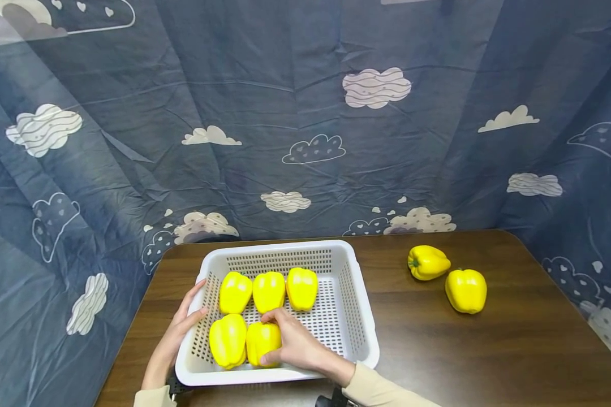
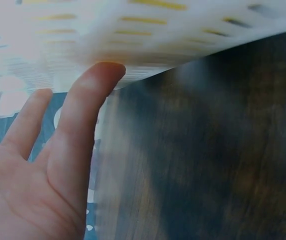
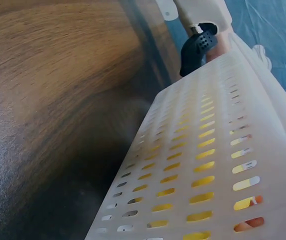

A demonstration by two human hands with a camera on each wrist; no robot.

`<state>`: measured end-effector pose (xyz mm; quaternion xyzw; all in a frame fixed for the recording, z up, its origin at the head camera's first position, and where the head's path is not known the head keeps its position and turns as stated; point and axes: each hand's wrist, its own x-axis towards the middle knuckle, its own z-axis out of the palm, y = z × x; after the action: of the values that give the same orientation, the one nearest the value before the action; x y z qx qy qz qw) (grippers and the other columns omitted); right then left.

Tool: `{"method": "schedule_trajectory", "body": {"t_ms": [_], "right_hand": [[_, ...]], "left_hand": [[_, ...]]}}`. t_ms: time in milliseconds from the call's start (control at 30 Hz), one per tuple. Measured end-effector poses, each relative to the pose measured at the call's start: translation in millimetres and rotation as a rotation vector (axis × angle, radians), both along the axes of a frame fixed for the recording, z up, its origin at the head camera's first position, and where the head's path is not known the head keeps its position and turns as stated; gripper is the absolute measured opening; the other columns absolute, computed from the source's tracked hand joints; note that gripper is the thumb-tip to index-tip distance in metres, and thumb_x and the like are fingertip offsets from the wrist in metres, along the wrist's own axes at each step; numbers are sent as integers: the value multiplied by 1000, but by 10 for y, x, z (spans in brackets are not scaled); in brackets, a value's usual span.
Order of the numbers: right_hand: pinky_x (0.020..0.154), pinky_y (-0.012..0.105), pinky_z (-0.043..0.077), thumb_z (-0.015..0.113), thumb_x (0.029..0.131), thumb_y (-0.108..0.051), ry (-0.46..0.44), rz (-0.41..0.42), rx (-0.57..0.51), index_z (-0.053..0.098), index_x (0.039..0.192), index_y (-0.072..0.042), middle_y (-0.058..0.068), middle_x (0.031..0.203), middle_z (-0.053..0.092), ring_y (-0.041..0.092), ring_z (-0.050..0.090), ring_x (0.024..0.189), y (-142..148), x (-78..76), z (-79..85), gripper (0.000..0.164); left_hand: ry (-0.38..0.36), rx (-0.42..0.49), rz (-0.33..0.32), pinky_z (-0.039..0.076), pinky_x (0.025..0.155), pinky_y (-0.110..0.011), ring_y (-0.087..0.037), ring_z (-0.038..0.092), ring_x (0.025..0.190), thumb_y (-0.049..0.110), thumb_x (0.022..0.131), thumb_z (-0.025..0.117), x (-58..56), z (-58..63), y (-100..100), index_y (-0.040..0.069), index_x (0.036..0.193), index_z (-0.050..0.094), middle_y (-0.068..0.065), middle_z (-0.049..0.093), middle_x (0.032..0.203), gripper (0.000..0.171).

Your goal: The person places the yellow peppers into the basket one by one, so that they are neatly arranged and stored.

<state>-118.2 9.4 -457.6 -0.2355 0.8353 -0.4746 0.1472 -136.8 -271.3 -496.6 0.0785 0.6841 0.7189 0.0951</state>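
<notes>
Right hand pinching yellow pepper in white basket; left hand, fingers extended, touching basket's side.

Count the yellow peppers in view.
7. In the white basket: back-left pepper, back-middle, back-right, front-left, front-right, gripped by the right hand. On the table: one farther, one nearer. Others may be hidden.

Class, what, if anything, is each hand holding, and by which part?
In the white basket, the right hand holds the front-right yellow pepper by its near and far ends; the left hand touches the basket's left side.
</notes>
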Motion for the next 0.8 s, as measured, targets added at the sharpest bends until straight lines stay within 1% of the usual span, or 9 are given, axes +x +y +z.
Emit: {"method": "schedule_trajectory", "body": {"t_ms": [167,400,633,800], "right_hand": [[101,41,37,81,70,-6,-13,5,-4,55,119,-5,2,118,53,22,49,113,1,12,9,55],[104,45,34,78,75,-7,-30,-25,-8,54,121,-4,4,120,53,24,48,118,18,9,14,52],[103,47,36,75,78,-9,-1,-33,-48,54,121,-4,6,122,55,26,48,120,62,4,58,48],[102,47,37,74,80,-8,39,-41,-84,53,122,-3,8,124,56,27,49,120,151,-14,119,47]], "left_hand": [[-6,3,-2,38,95,-58,-50,18,133,12,101,39,4,3,-5,19,153,9,-21,1,156,61],[-25,3,6,38,95,-58,-49,21,133,13,101,40,-12,-12,-2,21,153,11,-18,3,157,61],[-5,4,4,38,94,-60,-53,20,132,12,101,40,-7,-13,-7,18,153,11,-20,2,156,60],[-3,2,11,38,95,-60,-51,20,133,11,100,40,-6,-14,-10,19,153,12,-20,3,156,60]]}}
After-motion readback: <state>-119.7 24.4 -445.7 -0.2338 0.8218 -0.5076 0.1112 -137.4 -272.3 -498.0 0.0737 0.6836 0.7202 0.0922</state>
